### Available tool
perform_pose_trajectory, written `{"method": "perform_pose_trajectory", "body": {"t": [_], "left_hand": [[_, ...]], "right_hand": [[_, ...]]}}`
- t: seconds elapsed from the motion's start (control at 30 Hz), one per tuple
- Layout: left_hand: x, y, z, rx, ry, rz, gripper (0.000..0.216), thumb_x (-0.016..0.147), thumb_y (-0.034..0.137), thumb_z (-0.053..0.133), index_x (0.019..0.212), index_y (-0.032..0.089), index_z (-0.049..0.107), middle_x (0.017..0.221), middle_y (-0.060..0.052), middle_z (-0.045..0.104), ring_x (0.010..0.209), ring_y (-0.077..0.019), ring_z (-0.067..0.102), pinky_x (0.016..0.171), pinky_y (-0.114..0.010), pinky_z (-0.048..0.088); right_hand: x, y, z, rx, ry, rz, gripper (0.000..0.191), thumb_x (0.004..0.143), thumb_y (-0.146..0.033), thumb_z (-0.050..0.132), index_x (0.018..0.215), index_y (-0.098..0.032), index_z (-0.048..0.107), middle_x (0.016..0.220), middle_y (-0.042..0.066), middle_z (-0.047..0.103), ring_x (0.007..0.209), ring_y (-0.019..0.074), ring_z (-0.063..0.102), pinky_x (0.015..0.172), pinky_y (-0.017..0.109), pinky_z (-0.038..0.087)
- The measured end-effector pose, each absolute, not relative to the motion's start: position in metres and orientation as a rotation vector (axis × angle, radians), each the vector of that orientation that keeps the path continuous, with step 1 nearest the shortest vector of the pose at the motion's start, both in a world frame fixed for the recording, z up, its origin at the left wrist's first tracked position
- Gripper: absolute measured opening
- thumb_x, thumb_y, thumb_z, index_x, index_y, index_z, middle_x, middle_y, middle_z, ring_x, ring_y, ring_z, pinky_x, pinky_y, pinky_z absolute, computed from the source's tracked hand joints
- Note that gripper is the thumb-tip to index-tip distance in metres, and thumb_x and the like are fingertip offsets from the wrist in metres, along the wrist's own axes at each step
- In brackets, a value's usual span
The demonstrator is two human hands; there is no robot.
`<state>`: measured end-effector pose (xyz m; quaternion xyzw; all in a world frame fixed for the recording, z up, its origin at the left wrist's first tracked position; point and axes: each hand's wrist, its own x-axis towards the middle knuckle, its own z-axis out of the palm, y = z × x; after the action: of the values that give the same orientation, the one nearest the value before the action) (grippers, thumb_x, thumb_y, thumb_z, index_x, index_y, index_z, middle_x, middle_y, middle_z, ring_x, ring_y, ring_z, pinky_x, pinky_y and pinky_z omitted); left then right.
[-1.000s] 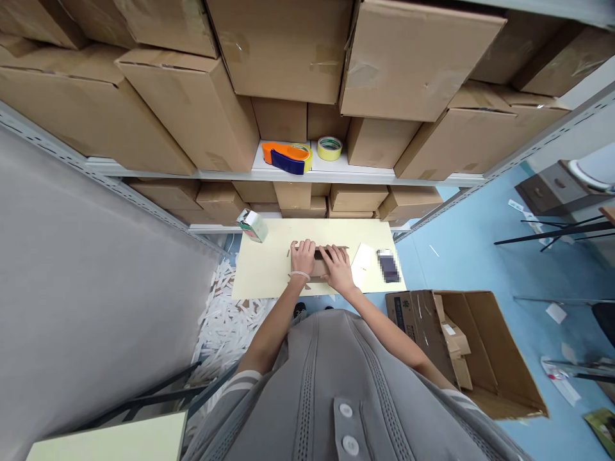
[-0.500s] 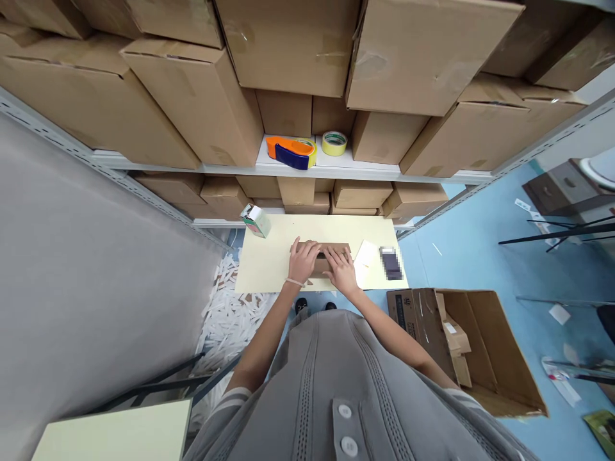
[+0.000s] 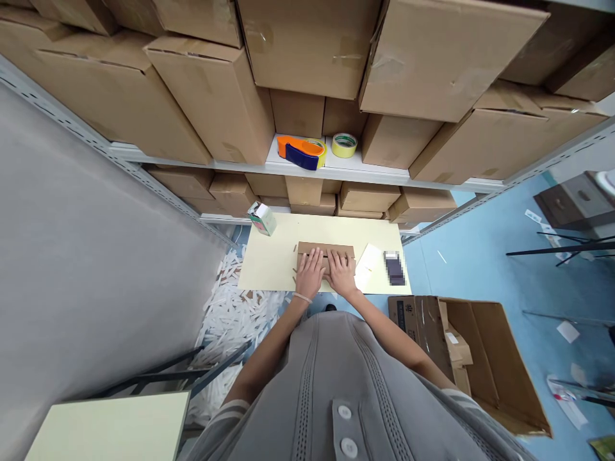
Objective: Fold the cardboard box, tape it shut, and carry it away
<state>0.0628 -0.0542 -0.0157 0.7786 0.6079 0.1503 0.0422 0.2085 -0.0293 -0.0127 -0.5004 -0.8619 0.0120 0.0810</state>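
The left hand [image 3: 310, 274] and right hand [image 3: 341, 273] are laid flat side by side, fingers slightly spread, pressed down on a brown cardboard strip [image 3: 325, 249], with nothing pinched. Its long axis is set crosswise beneath both hands, neither hand being clearly nearer. The strip is placed on a pale yellow board [image 3: 269, 269], a white paper sheet [image 3: 370, 265] being seen just beside the right hand.
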Motion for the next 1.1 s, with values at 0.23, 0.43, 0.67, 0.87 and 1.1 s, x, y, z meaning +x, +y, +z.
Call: {"method": "perform_pose_trajectory", "body": {"t": [0.23,0.43,0.67,0.87,1.1], "left_hand": [[0.064,-0.051,-0.027,2.353,1.871,0.453,0.054,0.099,0.029,0.025,0.149,0.010,0.028,0.155,-0.007,0.027,0.146,-0.0194,0.018,0.121,-0.044,0.014],[0.066,-0.048,-0.033,2.317,1.883,0.449,0.053,0.098,0.028,0.027,0.148,0.010,0.032,0.154,-0.008,0.031,0.145,-0.0201,0.021,0.121,-0.044,0.018],[0.067,-0.050,-0.031,2.325,1.864,0.453,0.056,0.098,0.033,0.028,0.148,0.009,0.031,0.154,-0.009,0.031,0.146,-0.0206,0.020,0.121,-0.042,0.018],[0.068,-0.055,-0.031,2.406,1.732,0.446,0.062,0.096,0.038,0.035,0.150,0.008,0.026,0.156,-0.010,0.025,0.146,-0.0209,0.017,0.121,-0.042,0.018],[0.064,-0.050,-0.035,2.408,1.678,0.482,0.058,0.096,0.034,0.036,0.149,0.011,0.028,0.154,-0.010,0.031,0.145,-0.0205,0.023,0.120,-0.042,0.022]], "right_hand": [[0.212,-0.027,-0.019,-1.469,-2.558,0.094,0.075,0.090,-0.038,0.052,0.151,-0.007,0.021,0.139,0.020,0.046,0.124,0.0314,0.039,0.112,0.050,0.019],[0.212,-0.030,-0.025,-1.443,-2.550,0.077,0.073,0.091,-0.040,0.049,0.151,-0.007,0.022,0.136,0.020,0.048,0.125,0.0324,0.039,0.112,0.052,0.019],[0.213,-0.028,-0.026,-1.417,-2.563,0.070,0.070,0.090,-0.034,0.050,0.149,-0.005,0.026,0.139,0.018,0.047,0.127,0.0306,0.037,0.114,0.050,0.018],[0.212,-0.027,-0.011,-1.436,-2.644,0.112,0.077,0.079,-0.023,0.059,0.147,-0.004,0.028,0.140,0.020,0.045,0.128,0.0304,0.037,0.116,0.049,0.014],[0.218,0.032,0.049,-1.334,-2.800,0.393,0.058,0.082,-0.037,0.064,0.134,-0.015,0.051,0.127,0.015,0.056,0.118,0.0278,0.050,0.109,0.049,0.028]]}}
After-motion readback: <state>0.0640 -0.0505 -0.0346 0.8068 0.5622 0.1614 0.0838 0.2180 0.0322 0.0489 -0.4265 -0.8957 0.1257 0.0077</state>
